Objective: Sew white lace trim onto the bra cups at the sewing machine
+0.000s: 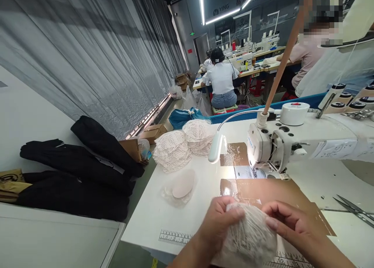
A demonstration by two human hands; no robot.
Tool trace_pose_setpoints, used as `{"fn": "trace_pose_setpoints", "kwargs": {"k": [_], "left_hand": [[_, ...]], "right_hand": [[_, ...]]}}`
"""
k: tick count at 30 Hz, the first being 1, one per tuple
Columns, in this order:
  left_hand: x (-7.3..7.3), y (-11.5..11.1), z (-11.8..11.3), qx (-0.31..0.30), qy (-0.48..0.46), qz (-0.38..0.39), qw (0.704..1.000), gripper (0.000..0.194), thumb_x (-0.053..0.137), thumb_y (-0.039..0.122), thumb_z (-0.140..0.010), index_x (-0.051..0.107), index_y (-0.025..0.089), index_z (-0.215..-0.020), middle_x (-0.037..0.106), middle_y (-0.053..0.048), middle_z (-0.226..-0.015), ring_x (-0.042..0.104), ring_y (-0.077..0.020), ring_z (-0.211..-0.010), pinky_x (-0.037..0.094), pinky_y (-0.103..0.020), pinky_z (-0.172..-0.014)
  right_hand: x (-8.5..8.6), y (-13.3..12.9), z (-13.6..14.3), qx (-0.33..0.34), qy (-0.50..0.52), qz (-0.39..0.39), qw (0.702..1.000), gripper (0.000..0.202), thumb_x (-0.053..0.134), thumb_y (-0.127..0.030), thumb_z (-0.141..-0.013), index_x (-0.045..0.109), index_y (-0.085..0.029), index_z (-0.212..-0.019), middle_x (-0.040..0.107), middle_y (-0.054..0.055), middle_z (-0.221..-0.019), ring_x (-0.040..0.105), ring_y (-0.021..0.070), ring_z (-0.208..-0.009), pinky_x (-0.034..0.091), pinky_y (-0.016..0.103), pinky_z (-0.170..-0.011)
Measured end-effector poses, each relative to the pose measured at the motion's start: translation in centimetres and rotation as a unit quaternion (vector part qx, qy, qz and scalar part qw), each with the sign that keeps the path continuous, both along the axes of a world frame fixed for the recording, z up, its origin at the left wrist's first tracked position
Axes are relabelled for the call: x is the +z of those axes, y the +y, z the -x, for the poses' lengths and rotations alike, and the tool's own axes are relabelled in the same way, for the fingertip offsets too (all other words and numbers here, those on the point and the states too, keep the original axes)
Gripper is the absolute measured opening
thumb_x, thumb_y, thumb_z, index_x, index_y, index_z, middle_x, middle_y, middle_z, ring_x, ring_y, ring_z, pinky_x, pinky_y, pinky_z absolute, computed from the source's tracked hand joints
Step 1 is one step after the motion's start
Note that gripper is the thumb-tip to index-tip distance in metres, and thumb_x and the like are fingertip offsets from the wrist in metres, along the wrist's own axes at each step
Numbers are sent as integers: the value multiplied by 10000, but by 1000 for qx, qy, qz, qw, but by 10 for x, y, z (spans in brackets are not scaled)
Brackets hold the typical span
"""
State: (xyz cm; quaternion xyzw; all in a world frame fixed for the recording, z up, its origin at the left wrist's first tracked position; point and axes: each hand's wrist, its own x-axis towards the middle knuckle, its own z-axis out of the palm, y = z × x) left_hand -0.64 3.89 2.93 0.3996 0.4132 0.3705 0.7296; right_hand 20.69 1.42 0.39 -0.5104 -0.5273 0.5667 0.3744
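White table (144, 221), ruler markings (175, 238) along its near edge; lacy stacks (172, 151) at the far left, sewing machine (309, 141) at right. Beyond, a person in a white top (222, 80) sits, back turned. Left hand (215, 226) and right hand (296, 223) angle inward, each grip pinching the white lacy piece (251, 237) near the table's front.

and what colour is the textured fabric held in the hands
Off-white; the textured fabric shows best in the head view.
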Motion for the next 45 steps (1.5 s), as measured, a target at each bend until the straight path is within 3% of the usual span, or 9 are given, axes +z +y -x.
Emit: {"fn": "trace_pose_setpoints", "kwargs": {"k": [2, 4, 6, 9, 12, 15, 25, 33, 45], "left_hand": [[12, 16, 15, 26, 139, -148, 979, 379, 584, 529, -786, 434, 192, -700, 485, 33, -575, 449, -97, -501, 388, -235, -503], [21, 36, 22, 47, 353, -334, 873, 322, 425, 439, -908, 429, 198, -695, 473, 21, -598, 460, -110, -545, 400, -240, -532], [20, 54, 12, 44, 452, -425, 783, 286, 410, 320, -915, 424, 200, -656, 479, -2, -635, 487, -136, -635, 415, -268, -615], [-1, 69, -30, -32, 492, -486, 722, 186, 494, 166, -813, 461, 193, -632, 534, -34, -686, 527, -183, -751, 427, -325, -737], [-27, 63, -74, -112, 527, -513, 668, 172, 522, 119, -774, 495, 181, -616, 502, -30, -590, 512, -185, -647, 423, -330, -662], [-34, 47, -87, -161, 536, -535, 633, 136, 513, 166, -801, 558, 163, -673, 546, -61, -630, 517, -203, -636, 422, -357, -646], [-17, 63, -42, -198, 458, -546, 673, 252, 450, 211, -903, 662, 196, -1037, 679, -47, -1075, 593, -162, -865, 500, -284, -761], [-39, 82, -48, -149, 437, -568, 681, 328, 428, 244, -924, 649, 179, -1158, 676, -91, -1184, 607, -215, -866, 556, -364, -736], [-56, 112, -44, -144, 400, -612, 667, 292, 448, 235, -912, 673, 177, -1088, 707, -108, -1101, 625, -227, -835, 546, -370, -714]], "right_hand": [[-6, 2, -21, -50, -31, -3, 998, 432, 621, -612, -771, 647, -221, -953, 655, 54, -967, 607, 214, -911, 508, 277, -791], [-8, 4, -42, -70, -88, 0, 994, 453, 641, -610, -758, 640, -240, -1019, 654, 64, -1093, 596, 250, -1059, 517, 274, -842], [-5, 7, -55, -70, -132, -22, 988, 436, 606, -602, -795, 624, -254, -1058, 656, 52, -1097, 596, 246, -1080, 523, 256, -821], [5, 21, -59, -31, -205, -99, 973, 370, 480, -555, -895, 617, -257, -1065, 670, 30, -1019, 627, 204, -994, 518, 248, -792], [11, 41, -50, 32, -340, -196, 919, 325, 368, -429, -955, 643, -265, -1006, 689, 4, -936, 645, 163, -853, 517, 256, -731], [4, 53, -39, 47, -404, -244, 880, 316, 358, -294, -936, 669, -274, -985, 696, 9, -923, 642, 170, -848, 503, 276, -717], [-39, 47, -22, 25, -494, -367, 787, 380, 376, -28, -742, 661, -236, -883, 614, 39, -829, 556, 180, -693, 372, 285, -559], [-30, 57, -15, -21, -549, -398, 735, 546, 380, 55, -645, 690, -238, -986, 692, 31, -930, 551, 140, -537, 424, 261, -474], [-28, 61, -8, -43, -593, -373, 712, 627, 408, 48, -603, 676, -249, -1086, 692, 51, -1103, 642, 172, -675, 468, 246, -491]]}}
